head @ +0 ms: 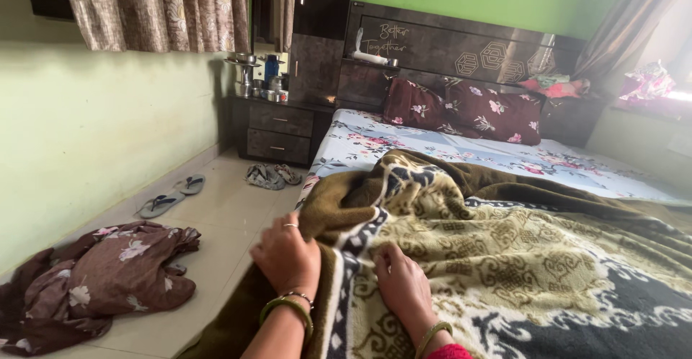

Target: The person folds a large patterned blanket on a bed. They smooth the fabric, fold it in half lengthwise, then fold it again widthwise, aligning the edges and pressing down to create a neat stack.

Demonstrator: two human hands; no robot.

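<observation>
A thick patterned blanket [519,258], olive, cream and dark blue, lies rumpled across the near half of the bed [447,146]. My left hand [287,254], with a ring and green bangles, grips the blanket's folded olive edge at the bed's left side. My right hand [402,283] presses flat on the blanket just to the right, fingers bunching the fabric. Beyond the blanket the floral bedsheet shows, with two maroon floral pillows [468,110] against the dark headboard [461,49].
A crumpled maroon floral cloth [101,280] lies on the tiled floor at left. Slippers [173,194] sit by the green wall, more footwear [272,176] by a dark bedside cabinet [280,132] holding metal vessels. Curtains hang at both sides.
</observation>
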